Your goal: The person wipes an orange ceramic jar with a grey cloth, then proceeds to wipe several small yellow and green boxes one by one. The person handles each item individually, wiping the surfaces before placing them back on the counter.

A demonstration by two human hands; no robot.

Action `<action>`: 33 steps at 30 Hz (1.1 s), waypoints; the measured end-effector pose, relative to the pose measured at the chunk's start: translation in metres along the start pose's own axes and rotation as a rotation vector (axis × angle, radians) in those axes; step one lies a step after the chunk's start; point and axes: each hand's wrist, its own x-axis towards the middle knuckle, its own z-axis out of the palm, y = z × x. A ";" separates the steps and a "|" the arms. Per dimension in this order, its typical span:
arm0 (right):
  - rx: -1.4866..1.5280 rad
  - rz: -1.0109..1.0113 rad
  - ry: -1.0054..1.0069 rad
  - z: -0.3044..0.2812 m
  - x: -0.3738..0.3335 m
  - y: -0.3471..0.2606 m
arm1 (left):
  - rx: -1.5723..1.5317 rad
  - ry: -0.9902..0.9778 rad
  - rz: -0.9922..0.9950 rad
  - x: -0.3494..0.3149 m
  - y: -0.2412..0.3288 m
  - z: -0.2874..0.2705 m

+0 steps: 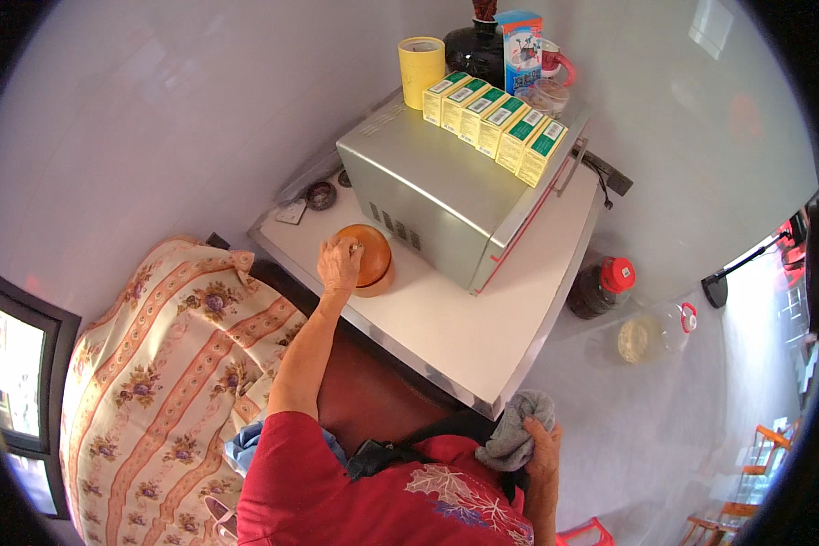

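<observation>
My left hand (339,265) reaches onto a round orange-brown lidded pot (375,279) that stands on the white tabletop (409,323). Its fingers are pinched together at the middle of the lid (374,246); whatever they grip there is mostly hidden. The lid rests on the pot, slightly off its rim. My right hand (543,448) is closed round a bunched grey cloth (520,431), held near my body past the table's front corner.
Behind the pot stands a silver microwave (428,168) with several yellow-and-green boxes (493,123), a yellow canister (421,68) and a black vase on top. A small dark bowl (320,195) sits at the back left. Red-capped jars (601,287) stand right of the table.
</observation>
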 end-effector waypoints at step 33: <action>0.110 0.044 0.025 -0.020 0.002 0.018 | -0.418 0.197 0.454 0.029 0.163 -0.043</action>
